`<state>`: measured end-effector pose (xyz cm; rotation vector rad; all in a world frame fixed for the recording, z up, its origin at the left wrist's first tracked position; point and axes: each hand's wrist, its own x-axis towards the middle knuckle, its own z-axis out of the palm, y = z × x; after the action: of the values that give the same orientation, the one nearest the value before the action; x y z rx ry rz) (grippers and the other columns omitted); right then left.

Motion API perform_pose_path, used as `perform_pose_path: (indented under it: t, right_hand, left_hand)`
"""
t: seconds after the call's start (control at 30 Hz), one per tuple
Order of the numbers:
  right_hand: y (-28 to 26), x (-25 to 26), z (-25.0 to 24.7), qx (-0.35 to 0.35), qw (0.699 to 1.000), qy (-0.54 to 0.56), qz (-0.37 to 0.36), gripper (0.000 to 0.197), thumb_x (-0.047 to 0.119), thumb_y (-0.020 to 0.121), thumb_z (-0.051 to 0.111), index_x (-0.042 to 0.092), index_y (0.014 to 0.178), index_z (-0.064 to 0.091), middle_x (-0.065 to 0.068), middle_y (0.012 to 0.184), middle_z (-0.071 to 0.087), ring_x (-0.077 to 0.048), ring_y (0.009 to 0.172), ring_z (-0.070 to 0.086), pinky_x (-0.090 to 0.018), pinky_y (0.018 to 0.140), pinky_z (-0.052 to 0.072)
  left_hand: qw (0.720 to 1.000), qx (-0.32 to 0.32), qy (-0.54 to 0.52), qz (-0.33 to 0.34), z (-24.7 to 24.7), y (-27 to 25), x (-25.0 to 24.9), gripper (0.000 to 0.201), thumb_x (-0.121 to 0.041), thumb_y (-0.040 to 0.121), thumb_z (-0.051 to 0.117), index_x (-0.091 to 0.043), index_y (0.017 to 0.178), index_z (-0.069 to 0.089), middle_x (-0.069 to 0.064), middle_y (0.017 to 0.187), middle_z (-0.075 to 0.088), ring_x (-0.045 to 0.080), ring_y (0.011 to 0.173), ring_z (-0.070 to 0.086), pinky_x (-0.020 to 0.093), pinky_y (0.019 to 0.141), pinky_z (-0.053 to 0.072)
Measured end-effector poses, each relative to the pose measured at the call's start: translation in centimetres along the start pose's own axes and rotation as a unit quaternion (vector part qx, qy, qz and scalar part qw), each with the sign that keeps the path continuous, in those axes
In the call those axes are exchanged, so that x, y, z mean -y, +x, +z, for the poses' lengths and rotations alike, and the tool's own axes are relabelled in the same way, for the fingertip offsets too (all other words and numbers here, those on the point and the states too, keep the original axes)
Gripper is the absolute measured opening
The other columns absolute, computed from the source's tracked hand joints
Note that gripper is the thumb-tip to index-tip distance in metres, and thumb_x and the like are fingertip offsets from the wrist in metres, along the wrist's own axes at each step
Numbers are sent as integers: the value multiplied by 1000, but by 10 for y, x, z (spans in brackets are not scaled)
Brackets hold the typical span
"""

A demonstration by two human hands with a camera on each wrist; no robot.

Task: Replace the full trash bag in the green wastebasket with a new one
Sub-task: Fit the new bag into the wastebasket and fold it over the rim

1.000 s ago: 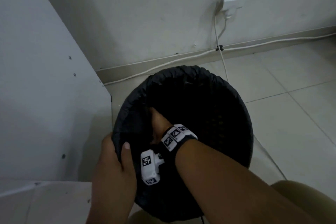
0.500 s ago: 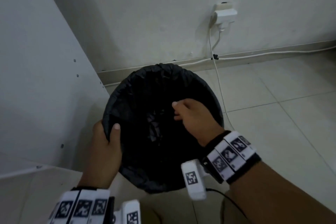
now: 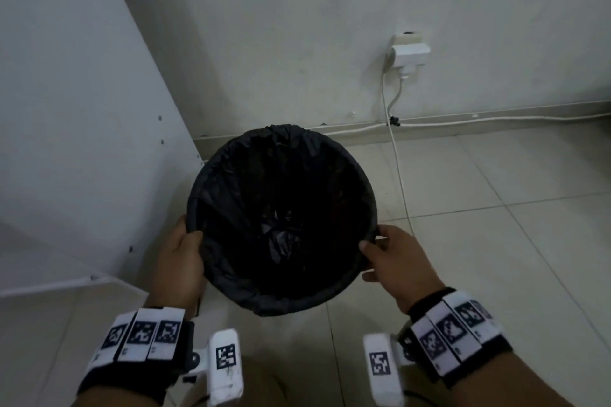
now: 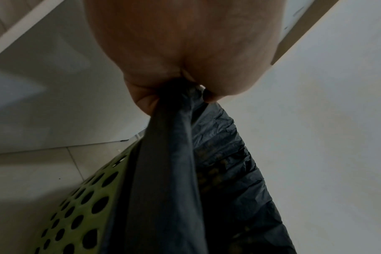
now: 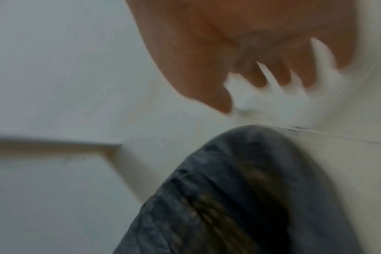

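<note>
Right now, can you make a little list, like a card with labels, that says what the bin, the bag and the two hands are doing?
bin: green plastic wastebasket with round holes, standing on the tiled floor
bag: black plastic trash bag lining the bin, its edge folded over the rim
left hand: left hand grips the bag-covered rim, thumb inside
right hand: right hand at the opposite side of the rim, fingers spread; grip unclear, wrist view blurred
nearby: white cable on the floor, white wall plug

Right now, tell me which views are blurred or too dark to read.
Head view: dim, and the black trash bag interior is almost featureless. Left wrist: sharp on the green wastebasket. Right wrist: motion-smeared, so the right hand and its fingers are unclear.
</note>
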<state>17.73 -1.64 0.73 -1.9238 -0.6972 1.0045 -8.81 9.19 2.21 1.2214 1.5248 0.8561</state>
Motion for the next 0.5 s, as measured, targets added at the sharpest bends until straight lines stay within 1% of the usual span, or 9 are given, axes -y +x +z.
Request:
perform_pose_path:
  t: [0.03, 0.1, 0.13, 0.17, 0.23, 0.33, 0.4, 0.47, 0.5]
  right_hand:
    - [-1, 1, 0, -4, 1000, 20, -1, 20, 10, 96, 56, 13, 115, 60, -10, 92, 73, -24, 73, 73, -33, 59, 59]
    - [0, 2, 2, -5, 998, 63, 4, 18, 8, 96, 55, 11, 112, 63, -12, 93, 73, -26, 73, 72, -30, 55, 57]
    - [0, 1, 3, -3, 996, 85, 10, 18, 7, 96, 55, 10, 112, 64, -13, 93, 73, -26, 73, 71, -29, 54, 56]
    - [0, 1, 4, -1, 995, 98, 16, 18, 7, 96, 55, 8, 111, 64, -14, 93, 73, -26, 72, 70, -28, 53, 55]
    - [0, -1, 6, 6, 994, 109, 18, 17, 8, 96, 55, 6, 111, 64, -16, 93, 72, -25, 70, 68, -28, 53, 54]
    - [0, -3, 6, 13, 993, 113, 19, 19, 9, 96, 56, 5, 113, 64, -17, 96, 72, -27, 69, 68, -28, 53, 54]
    - [1, -2, 7, 15, 993, 113, 17, 20, 9, 96, 56, 4, 114, 64, -18, 97, 72, -28, 67, 68, -28, 52, 54]
    - [2, -1, 8, 10, 993, 113, 19, 20, 10, 96, 57, 5, 114, 63, -17, 97, 72, -28, 67, 69, -28, 52, 54]
    - [2, -2, 8, 6, 993, 114, 20, 20, 10, 96, 57, 5, 114, 63, -16, 97, 72, -28, 68, 70, -29, 52, 55]
  left_hand:
    - [999, 0, -32, -10, -1, -4, 3, 36, -13, 94, 47, -34, 105, 74, -5, 94, 75, 19, 90, 66, 38, 83, 50]
    - [996, 3, -90, -20, -3, -11, 9, 36, -3, 94, 47, -18, 117, 72, 1, 94, 75, 18, 87, 67, 36, 83, 50]
    - [994, 6, -105, -21, -6, -14, 13, 36, 1, 95, 46, -12, 118, 69, 1, 93, 75, 16, 85, 68, 34, 83, 51]
    - [994, 8, -111, -17, -7, -18, 17, 36, 5, 95, 45, -12, 115, 69, -1, 93, 76, 12, 84, 70, 33, 82, 52]
    - [995, 8, -102, -3, -11, -27, 24, 40, 10, 95, 47, -18, 111, 71, -2, 98, 77, 8, 86, 73, 32, 82, 52]
    - [998, 19, -59, 22, -19, -36, 37, 45, 5, 96, 51, -25, 125, 69, -4, 114, 75, 15, 106, 70, 39, 97, 50]
    - [999, 6, -16, 30, -24, -32, 44, 43, -9, 91, 59, -37, 123, 69, -8, 116, 74, 19, 111, 68, 47, 103, 49]
    - [999, 2, 28, 19, -30, -22, 51, 43, -27, 80, 61, -48, 117, 69, -9, 115, 75, 19, 111, 68, 51, 102, 50]
    - [999, 7, 48, 18, -32, -16, 55, 43, -32, 76, 61, -52, 113, 68, -9, 115, 75, 20, 111, 68, 51, 101, 51]
